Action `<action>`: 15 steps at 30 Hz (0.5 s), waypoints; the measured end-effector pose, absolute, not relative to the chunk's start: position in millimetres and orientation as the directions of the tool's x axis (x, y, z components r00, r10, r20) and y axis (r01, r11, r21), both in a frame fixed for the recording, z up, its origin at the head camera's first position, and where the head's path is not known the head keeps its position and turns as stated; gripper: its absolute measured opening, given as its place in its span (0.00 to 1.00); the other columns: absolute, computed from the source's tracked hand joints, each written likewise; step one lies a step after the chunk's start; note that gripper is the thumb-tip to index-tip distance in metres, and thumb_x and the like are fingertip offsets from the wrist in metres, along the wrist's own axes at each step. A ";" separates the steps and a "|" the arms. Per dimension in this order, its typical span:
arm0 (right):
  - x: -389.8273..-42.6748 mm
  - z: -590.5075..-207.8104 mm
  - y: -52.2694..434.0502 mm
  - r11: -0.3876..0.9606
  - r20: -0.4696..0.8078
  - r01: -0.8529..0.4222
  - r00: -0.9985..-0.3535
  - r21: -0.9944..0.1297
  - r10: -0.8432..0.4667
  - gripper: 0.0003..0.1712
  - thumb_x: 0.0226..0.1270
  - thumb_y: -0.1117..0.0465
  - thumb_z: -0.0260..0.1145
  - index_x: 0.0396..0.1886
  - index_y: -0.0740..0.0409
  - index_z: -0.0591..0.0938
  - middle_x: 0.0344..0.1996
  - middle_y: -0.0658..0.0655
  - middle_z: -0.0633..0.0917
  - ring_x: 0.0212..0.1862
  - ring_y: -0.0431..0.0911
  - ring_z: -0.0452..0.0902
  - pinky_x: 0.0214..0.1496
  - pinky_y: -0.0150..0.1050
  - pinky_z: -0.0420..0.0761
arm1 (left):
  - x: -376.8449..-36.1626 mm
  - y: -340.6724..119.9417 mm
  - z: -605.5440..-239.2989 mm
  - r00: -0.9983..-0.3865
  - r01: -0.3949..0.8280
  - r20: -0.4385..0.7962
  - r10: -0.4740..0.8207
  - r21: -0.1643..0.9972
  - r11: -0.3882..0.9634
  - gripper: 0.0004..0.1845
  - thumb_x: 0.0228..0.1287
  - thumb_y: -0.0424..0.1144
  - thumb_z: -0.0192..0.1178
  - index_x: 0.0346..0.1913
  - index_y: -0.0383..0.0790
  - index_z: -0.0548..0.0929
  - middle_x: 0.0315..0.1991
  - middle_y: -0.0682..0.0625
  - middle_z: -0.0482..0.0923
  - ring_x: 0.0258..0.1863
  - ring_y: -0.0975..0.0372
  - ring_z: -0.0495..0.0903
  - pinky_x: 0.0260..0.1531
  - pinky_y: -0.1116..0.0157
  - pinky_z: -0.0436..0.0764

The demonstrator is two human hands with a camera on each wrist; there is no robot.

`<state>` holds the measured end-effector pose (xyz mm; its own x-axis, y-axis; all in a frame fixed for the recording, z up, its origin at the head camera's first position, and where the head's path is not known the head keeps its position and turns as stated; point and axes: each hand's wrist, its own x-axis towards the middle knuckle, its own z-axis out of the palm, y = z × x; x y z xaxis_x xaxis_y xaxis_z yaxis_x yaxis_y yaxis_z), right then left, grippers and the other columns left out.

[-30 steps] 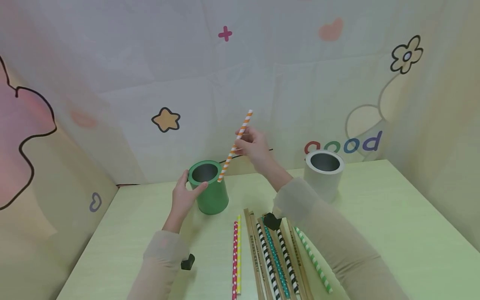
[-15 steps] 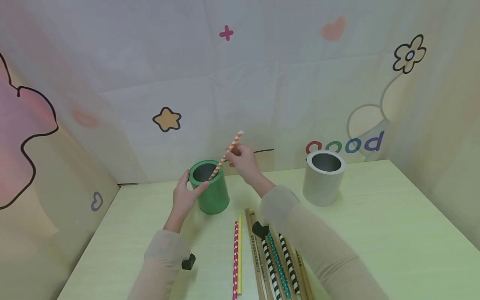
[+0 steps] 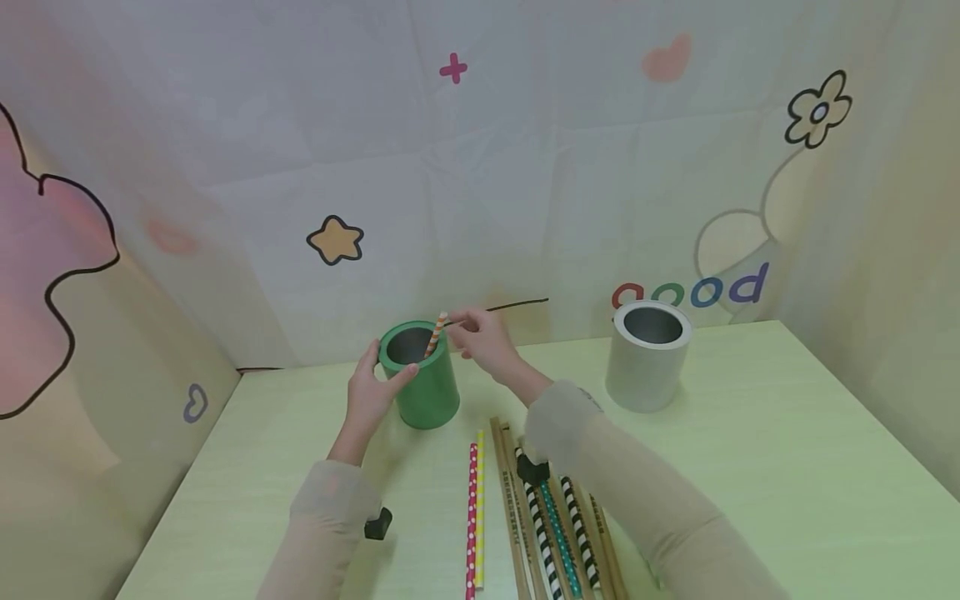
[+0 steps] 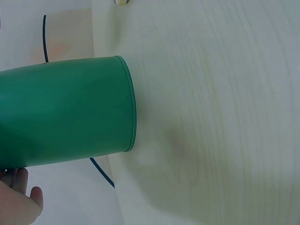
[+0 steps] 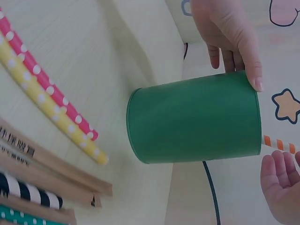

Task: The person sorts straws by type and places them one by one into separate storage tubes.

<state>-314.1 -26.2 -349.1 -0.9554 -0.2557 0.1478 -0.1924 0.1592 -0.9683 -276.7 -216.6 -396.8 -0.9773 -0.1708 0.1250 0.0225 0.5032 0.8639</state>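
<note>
A green can (image 3: 427, 392) stands upright on the pale table (image 3: 750, 467). My left hand (image 3: 377, 377) grips its left side near the rim, thumb in front; the can's wall (image 4: 65, 117) fills the left wrist view. My right hand (image 3: 459, 326) hovers just right of the rim and pinches the top of an orange-and-white striped straw (image 3: 436, 333). Most of the straw is down inside the can; only a short end (image 5: 279, 143) sticks out past the rim. In the right wrist view the green can (image 5: 197, 122) lies between my left hand (image 5: 232, 40) and my right fingertips (image 5: 281, 183).
A grey-white can (image 3: 648, 358) stands open at the back right. Several patterned straws and wooden sticks (image 3: 540, 517) lie side by side near the front edge, with a pink dotted straw (image 3: 471, 517) and a yellow one beside them. Printed cloth walls close in the table.
My right hand has come down and left with the orange straw, which has slid from above the rim deep into the green can. My left hand has stayed on the can.
</note>
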 end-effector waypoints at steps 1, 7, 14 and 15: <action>-313.4 -348.3 -23.6 0.166 0.140 -0.189 -0.953 -0.968 -0.270 0.15 0.61 0.61 0.58 0.47 0.59 0.77 0.38 0.63 0.80 0.34 0.44 0.74 0.34 0.37 0.80 | -276.4 -216.4 -396.7 -0.977 0.024 0.126 -0.169 0.864 0.503 0.48 0.51 0.54 0.61 0.68 0.38 0.48 0.68 0.44 0.50 0.68 0.53 0.49 0.65 0.51 0.50; -305.5 -339.5 -1.6 0.300 0.073 -0.198 -0.922 -0.933 -0.380 0.17 0.62 0.60 0.57 0.51 0.59 0.73 0.39 0.61 0.79 0.36 0.48 0.76 0.37 0.41 0.81 | -274.5 -215.6 -396.0 -0.978 0.032 0.129 -0.164 0.870 0.493 0.49 0.50 0.55 0.61 0.68 0.38 0.48 0.68 0.44 0.50 0.68 0.53 0.49 0.65 0.51 0.50; -292.1 -338.6 35.0 0.413 -0.013 -0.199 -0.889 -0.889 -0.458 0.19 0.61 0.62 0.58 0.51 0.63 0.71 0.38 0.62 0.78 0.35 0.50 0.76 0.31 0.38 0.80 | -274.1 -215.5 -395.9 -0.978 0.034 0.129 -0.161 0.870 0.492 0.49 0.50 0.55 0.61 0.68 0.37 0.48 0.68 0.43 0.50 0.68 0.53 0.48 0.65 0.50 0.50; -290.2 -340.2 40.8 0.423 -0.022 -0.200 -0.885 -0.884 -0.465 0.19 0.60 0.63 0.57 0.51 0.64 0.71 0.38 0.62 0.78 0.35 0.50 0.76 0.30 0.38 0.80 | -274.1 -215.5 -396.0 -0.979 0.032 0.127 -0.161 0.870 0.493 0.49 0.50 0.55 0.61 0.68 0.38 0.48 0.68 0.43 0.50 0.68 0.53 0.49 0.65 0.50 0.50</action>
<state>-290.2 40.8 -340.2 -0.8850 -0.4651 -0.0221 -0.2002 0.4228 -0.8838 -274.1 -215.5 -396.0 -0.9787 -0.1612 0.1274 0.0321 0.4925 0.8697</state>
